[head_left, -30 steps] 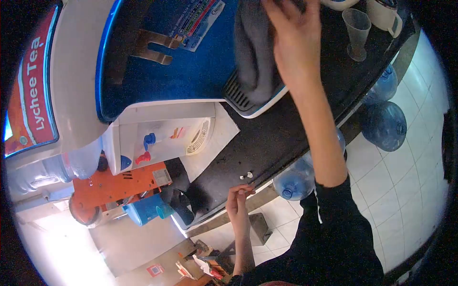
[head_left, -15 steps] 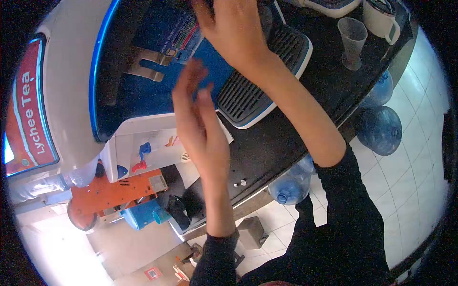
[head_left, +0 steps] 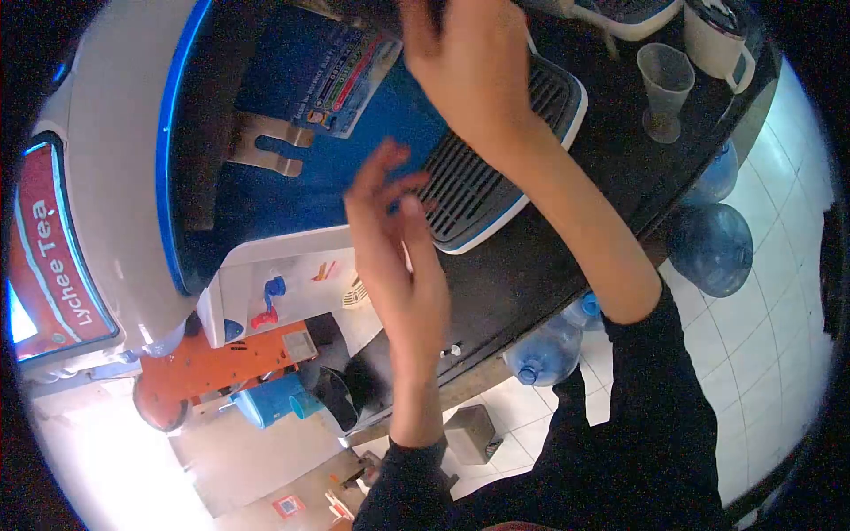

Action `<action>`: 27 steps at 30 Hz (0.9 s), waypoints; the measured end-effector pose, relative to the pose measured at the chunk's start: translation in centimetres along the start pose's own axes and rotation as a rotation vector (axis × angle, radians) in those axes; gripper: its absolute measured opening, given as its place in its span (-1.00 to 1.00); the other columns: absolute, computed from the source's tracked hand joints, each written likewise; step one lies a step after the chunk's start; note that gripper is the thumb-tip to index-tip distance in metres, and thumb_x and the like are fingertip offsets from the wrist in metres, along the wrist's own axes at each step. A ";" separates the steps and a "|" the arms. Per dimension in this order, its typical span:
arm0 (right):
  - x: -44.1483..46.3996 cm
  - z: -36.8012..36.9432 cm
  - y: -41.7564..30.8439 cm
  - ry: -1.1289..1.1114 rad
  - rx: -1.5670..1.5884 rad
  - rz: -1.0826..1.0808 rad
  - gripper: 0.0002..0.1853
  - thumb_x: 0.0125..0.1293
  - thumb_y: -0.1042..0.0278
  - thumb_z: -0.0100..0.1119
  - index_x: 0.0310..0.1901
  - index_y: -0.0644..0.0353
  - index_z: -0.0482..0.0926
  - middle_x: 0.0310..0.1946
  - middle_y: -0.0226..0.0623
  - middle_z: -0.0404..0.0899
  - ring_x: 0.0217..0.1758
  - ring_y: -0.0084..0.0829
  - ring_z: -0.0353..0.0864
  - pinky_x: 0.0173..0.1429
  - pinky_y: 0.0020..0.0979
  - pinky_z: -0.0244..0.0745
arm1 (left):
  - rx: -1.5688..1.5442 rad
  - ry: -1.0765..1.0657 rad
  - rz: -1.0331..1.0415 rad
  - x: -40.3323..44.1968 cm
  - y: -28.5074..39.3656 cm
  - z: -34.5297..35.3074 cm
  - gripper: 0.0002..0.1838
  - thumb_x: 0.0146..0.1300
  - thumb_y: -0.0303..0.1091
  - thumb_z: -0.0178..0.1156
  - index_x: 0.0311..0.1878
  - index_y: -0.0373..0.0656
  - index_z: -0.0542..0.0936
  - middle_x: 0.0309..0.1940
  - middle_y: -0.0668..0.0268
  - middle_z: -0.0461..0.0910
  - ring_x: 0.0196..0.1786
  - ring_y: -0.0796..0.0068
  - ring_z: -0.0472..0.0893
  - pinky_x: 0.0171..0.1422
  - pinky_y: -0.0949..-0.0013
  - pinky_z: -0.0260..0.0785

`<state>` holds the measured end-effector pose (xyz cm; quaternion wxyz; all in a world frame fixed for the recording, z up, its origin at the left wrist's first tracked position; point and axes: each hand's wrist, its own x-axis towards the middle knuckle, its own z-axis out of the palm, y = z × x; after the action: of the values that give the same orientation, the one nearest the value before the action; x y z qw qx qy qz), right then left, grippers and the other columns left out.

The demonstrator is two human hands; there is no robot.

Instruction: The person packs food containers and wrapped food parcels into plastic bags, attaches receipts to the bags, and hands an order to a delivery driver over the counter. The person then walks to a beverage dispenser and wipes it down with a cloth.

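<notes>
In front of me is a white drink dispenser (head_left: pixel 124 115) with a blue inner panel and a forked metal bracket (head_left: pixel 270 143). My left hand (head_left: pixel 394 252) is raised before that panel, near the left end of the black slatted drip tray (head_left: pixel 482 181). Its fingers are spread and hold nothing. My right hand (head_left: pixel 474 75) reaches over the tray's upper part at the top edge of the view. Its fingertips are blurred and partly cut off there, so any hold is hidden. A printed label (head_left: pixel 350 84) is stuck on the panel between the bracket and my right hand.
A clear measuring cup (head_left: pixel 664 80) and a white mug (head_left: pixel 719 44) stand on the black counter (head_left: pixel 496 292) to the right. Large blue water bottles (head_left: pixel 708 248) are on the tiled floor below. An orange table (head_left: pixel 221 363) lies at lower left.
The whole view has shifted a little, with the counter things now lower and further right. Both hands appear slightly further right. My left hand remains spread.
</notes>
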<state>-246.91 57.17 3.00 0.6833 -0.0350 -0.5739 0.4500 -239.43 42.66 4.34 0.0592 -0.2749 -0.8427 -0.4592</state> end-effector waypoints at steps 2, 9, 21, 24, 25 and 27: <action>-0.7 -1.7 -0.3 -0.012 0.069 0.154 -0.66 0.15 0.63 0.00 -0.03 0.28 0.22 -0.24 0.00 0.45 -0.17 -0.17 0.55 -0.09 -0.39 0.38 | -0.068 -0.042 -0.128 -2.7 0.0 -0.2 -0.67 0.29 -0.52 -0.17 0.12 -0.29 0.27 0.02 0.14 0.38 -0.08 0.41 0.48 -0.07 0.43 0.37; -4.0 -6.2 0.9 -0.394 -0.146 0.382 -0.68 0.10 0.56 0.11 -0.12 0.11 0.29 -0.46 -0.13 0.57 -0.32 -0.12 0.59 -0.28 -0.31 0.47 | -0.031 -0.246 -0.463 -11.5 -1.4 -1.4 -0.80 0.28 -0.51 -0.10 -0.06 -0.27 0.43 -0.14 0.19 0.44 -0.15 0.43 0.54 -0.10 0.41 0.40; 2.3 -8.2 -1.4 -0.778 -0.335 0.054 -0.62 0.05 0.52 0.18 -0.08 0.05 0.34 -0.43 -0.22 0.53 -0.42 -0.13 0.51 -0.30 -0.26 0.42 | -0.052 -0.249 -0.635 -20.4 -1.3 -4.8 -0.76 0.20 -0.59 -0.12 -0.08 -0.28 0.43 -0.15 0.20 0.47 -0.24 0.46 0.51 -0.19 0.45 0.40; 4.6 -8.2 -5.1 -0.780 -0.303 0.187 -0.62 0.05 0.52 0.17 -0.07 0.08 0.31 -0.49 -0.24 0.51 -0.43 -0.14 0.50 -0.31 -0.26 0.40 | -0.020 -0.269 -0.614 -21.7 -0.3 -5.9 -0.73 0.13 -0.65 -0.11 -0.09 -0.27 0.43 -0.18 0.19 0.48 -0.23 0.45 0.52 -0.19 0.43 0.41; 4.4 -8.2 -5.0 -0.773 -0.291 0.212 -0.64 0.05 0.52 0.15 -0.11 0.11 0.29 -0.43 -0.21 0.52 -0.33 -0.12 0.52 -0.27 -0.20 0.42 | 0.001 -0.278 -0.609 -22.6 -0.5 -6.2 -0.78 0.17 -0.64 -0.08 -0.11 -0.27 0.43 -0.18 0.20 0.47 -0.23 0.44 0.53 -0.20 0.42 0.43; 2.4 -8.7 -1.5 -0.764 -0.353 0.025 -0.60 0.01 0.54 0.23 -0.11 0.16 0.31 -0.45 -0.19 0.49 -0.51 -0.30 0.51 -0.40 -0.40 0.37 | -0.014 -0.266 -0.590 -24.0 -0.5 -6.5 -0.84 0.23 -0.56 -0.03 -0.13 -0.27 0.42 -0.18 0.17 0.48 -0.24 0.37 0.56 -0.23 0.39 0.44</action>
<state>-239.08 61.92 2.70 0.3993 0.0108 -0.8539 0.3337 -220.48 27.34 -0.77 -0.1892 -0.0768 -0.8832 -0.4221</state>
